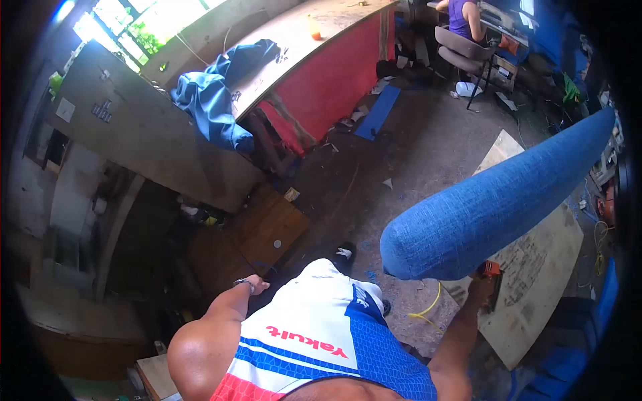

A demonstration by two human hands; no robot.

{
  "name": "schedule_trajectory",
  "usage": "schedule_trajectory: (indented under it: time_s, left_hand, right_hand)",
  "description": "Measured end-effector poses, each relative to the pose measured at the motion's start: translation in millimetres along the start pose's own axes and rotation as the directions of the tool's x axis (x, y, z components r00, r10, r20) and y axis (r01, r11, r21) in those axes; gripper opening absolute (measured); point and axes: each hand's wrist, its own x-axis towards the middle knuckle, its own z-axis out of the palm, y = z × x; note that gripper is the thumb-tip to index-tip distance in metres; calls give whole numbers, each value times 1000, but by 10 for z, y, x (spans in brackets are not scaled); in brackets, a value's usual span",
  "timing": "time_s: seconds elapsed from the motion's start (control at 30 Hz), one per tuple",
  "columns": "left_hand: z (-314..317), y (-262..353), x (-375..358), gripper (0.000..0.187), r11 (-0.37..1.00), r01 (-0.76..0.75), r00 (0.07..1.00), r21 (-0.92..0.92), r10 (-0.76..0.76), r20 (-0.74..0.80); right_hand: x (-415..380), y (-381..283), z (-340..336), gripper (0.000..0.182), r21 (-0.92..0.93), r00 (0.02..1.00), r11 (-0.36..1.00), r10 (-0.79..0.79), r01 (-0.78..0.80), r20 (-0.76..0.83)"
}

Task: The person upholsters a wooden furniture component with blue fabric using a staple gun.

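A long blue fabric-covered cushioned piece (498,200) stretches from the centre right toward the upper right, above a wooden board. Just below its near end, my right hand (479,291) is wrapped round an orange and black tool (491,274), which looks like a staple gun. The cushion's underside and the tool's tip are hidden. Out to the left of my body, beside the white and blue shirt (304,321), my left hand (255,283) hangs with a band on its wrist. It holds nothing visible, its fingers loosely apart, and does not touch the cushion.
A worn wooden board (535,294) lies under the cushion. A yellow hose (428,314) is near my feet. Blue cloth (214,100) drapes over a long table with a red side (328,87). A person in purple (460,19) sits on a chair (461,50) at the back.
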Motion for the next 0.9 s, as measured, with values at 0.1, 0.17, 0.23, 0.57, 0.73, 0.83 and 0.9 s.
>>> schedule_trajectory:
  time_s: [0.1, 0.17, 0.23, 0.57, 0.73, 0.83, 0.9]
  left_hand:
    - [152, 23, 177, 49, 989, -84, 992, 118, 73, 100]
    - [204, 138, 692, 51, 942, -275, 953, 194, 239, 188]
    - [252, 235, 1293, 53, 862, -445, 885, 244, 382, 265]
    - [-2616, 1277, 2939, 47, 745, -632, 773, -212, 589, -234]
    - [-3856, 1726, 3306, 37, 562, -825, 555, 58, 825, -107]
    - [-4335, 2409, 3214, 33, 493, -869, 492, 41, 870, -36]
    - [-4487, 2840, 3408, 31, 293, -955, 294, 48, 956, 4]
  right_hand:
    - [-270, -291, 122, 42, 169, 994, 982, -66, 79, -82]
    - [-631, -561, 220, 41, 268, 992, 955, -111, 125, -67]
    - [-1114, -804, 379, 39, 312, 985, 940, -165, 140, 54]
    - [-2462, -1963, 814, 36, 167, 563, 983, -97, -74, 821]
    - [-1864, -2955, 790, 36, 241, 635, 931, -13, -274, 772]
    - [-1631, -3437, 807, 36, 248, 639, 909, 26, -335, 768]
    - [-1562, -3671, 914, 37, 220, 612, 915, 37, -339, 790]
